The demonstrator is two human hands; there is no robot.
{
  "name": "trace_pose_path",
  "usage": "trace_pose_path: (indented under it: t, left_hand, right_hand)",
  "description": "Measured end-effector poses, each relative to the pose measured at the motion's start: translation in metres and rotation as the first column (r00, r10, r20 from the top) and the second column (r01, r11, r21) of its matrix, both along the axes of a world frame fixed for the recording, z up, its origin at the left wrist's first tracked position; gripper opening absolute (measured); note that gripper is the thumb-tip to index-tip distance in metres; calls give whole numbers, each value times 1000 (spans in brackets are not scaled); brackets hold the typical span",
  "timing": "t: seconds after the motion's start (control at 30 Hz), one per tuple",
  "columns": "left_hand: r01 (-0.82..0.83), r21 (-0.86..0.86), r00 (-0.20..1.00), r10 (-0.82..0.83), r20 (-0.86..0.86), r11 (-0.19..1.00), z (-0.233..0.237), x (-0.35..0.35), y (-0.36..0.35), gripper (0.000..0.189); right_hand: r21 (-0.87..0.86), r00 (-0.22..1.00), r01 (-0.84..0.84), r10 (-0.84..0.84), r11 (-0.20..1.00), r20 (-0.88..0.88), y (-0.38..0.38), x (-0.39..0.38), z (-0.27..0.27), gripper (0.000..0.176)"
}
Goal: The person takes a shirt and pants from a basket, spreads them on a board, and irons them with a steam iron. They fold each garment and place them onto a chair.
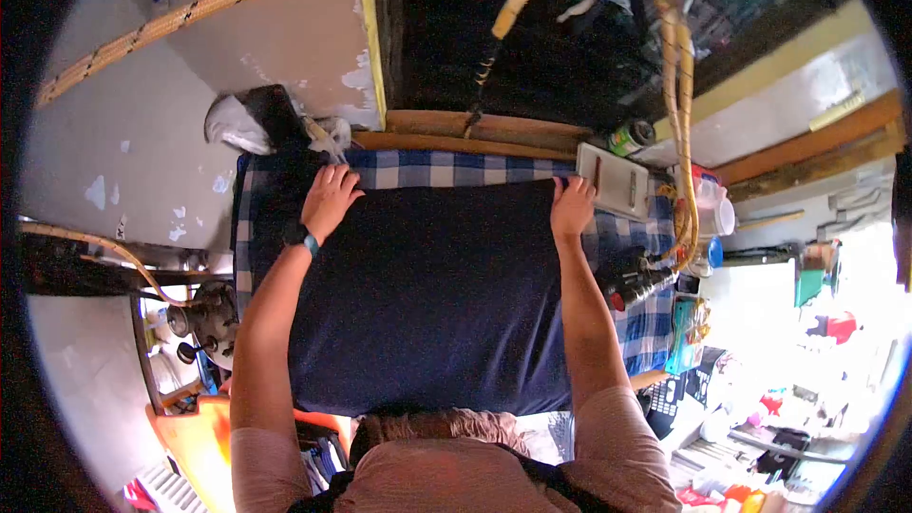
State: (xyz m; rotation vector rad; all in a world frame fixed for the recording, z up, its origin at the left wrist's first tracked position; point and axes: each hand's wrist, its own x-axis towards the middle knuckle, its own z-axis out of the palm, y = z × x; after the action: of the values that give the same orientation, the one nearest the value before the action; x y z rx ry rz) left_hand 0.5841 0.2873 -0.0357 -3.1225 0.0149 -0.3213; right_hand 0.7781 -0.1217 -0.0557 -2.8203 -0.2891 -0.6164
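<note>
A dark navy cloth [427, 294] lies spread over a blue-and-white checked cover on a table, its near edge hanging toward my body. My left hand [329, 204] is at its far left corner, fingers pointing away and thumb at the edge; a watch band is on that wrist. At the far right corner, my right hand [573, 206] has its fingers closed on the cloth's edge. The far edge runs fairly straight between both hands, with soft folds lower right. Fingertips under the cloth are hidden.
The checked cover [427, 169] shows around the cloth. Right of my right hand are a whitish tray [613, 180], a can [631, 138] and a dark corded tool, possibly an iron [638, 287]. Corded hoses [686, 133] hang above it. A wall stands left; an orange chair [195, 442] stands lower left.
</note>
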Motion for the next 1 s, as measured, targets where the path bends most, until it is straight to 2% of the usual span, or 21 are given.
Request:
trace_pose_path:
  t: [0.07,0.1,0.2,0.27,0.3,0.33,0.37,0.4,0.47,0.5,0.57,0.67,0.73,0.8,0.83,0.93,0.97,1.0]
  left_hand:
    - [36,173,995,-51,81,984,14,-18,-26,38]
    - [42,20,997,-43,56,999,20,-34,-46,48]
    - [-5,-199,997,19,68,980,22,-101,-116,41]
    - [-83,-297,996,84,-10,951,15,-149,-155,39]
    - [-122,-341,992,128,-6,932,10,-172,-172,40]
    - [-168,-356,986,158,-56,919,4,-191,-187,43]
    - [-175,-358,985,161,-69,917,1,-208,-201,45]
    - [-183,-359,983,165,-80,915,-2,-222,-213,47]
    - [-179,-355,983,149,-110,918,-5,-240,-236,52]
    - [-161,-354,986,135,-98,921,-6,-248,-248,55]
    - [-121,-340,991,96,-88,933,-10,-256,-268,58]
    - [-115,-312,985,68,-157,943,-11,-263,-291,62]
    - [-112,-301,985,65,-161,947,-10,-266,-302,65]
    - [-125,-292,983,78,-167,948,-13,-273,-308,66]
    - [-135,-291,981,88,-171,947,-14,-277,-310,67]
    - [-209,-258,973,175,-150,943,-15,-289,-317,67]
    - [-211,-254,973,177,-151,944,-16,-294,-318,67]
    - [-253,-249,964,221,-148,935,-18,-298,-320,67]
  right_hand:
    - [-168,968,-101,137,981,213,-3,-16,14,29]
    - [-138,958,-173,199,975,204,-2,-41,25,29]
    - [-84,917,-374,382,924,118,-33,-146,24,25]
    - [13,971,-224,222,975,85,-76,-204,15,22]
    - [42,998,3,-5,999,65,-97,-220,8,22]
    - [68,973,227,-230,971,34,-118,-231,-1,21]
    - [168,922,362,-379,917,78,-137,-237,-11,23]
    - [118,918,391,-397,913,25,-148,-246,-6,26]
    - [158,950,313,-311,936,-39,-161,-246,-4,32]
    - [166,950,313,-310,935,-40,-163,-246,-6,32]
    - [120,942,314,-294,942,-160,-163,-244,-12,30]
    - [195,966,254,-239,947,-97,-162,-242,-16,26]
    - [224,958,283,-266,933,-102,-167,-242,-13,24]
    - [108,929,292,-255,950,-269,-172,-243,-6,27]
    - [96,935,247,-211,964,-285,-174,-244,0,28]
    - [134,926,262,-210,956,-314,-177,-262,20,30]
    - [106,955,183,-151,977,-253,-184,-273,16,33]
    - [107,956,180,-148,978,-254,-195,-282,8,33]
